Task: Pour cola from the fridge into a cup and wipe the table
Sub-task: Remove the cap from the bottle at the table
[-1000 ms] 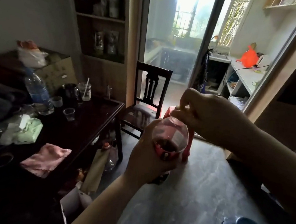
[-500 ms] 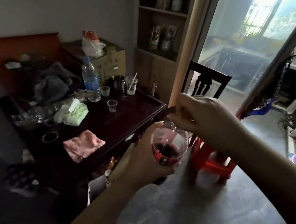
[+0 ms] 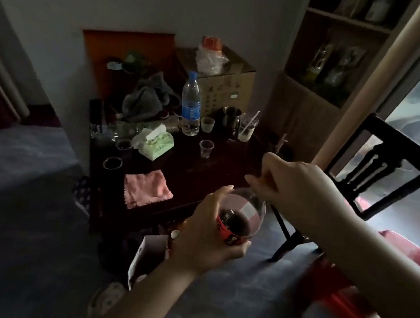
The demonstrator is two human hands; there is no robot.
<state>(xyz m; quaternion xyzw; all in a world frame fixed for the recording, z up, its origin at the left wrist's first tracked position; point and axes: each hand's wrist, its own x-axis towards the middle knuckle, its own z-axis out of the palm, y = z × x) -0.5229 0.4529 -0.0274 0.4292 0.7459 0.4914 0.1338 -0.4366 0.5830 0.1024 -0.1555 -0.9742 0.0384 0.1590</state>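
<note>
My left hand [image 3: 203,232] holds the cola bottle [image 3: 240,217] near the table [image 3: 218,170], and my right hand [image 3: 296,187] pinches its top.

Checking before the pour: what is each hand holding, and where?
Left hand wraps the cola bottle around its labelled body. Right hand pinches at its top; the cap is hidden.

The cola bottle [image 3: 240,220] cap hides under the right hand [image 3: 293,191]; lower right, the red stool [image 3: 359,304] is blurred.
</note>
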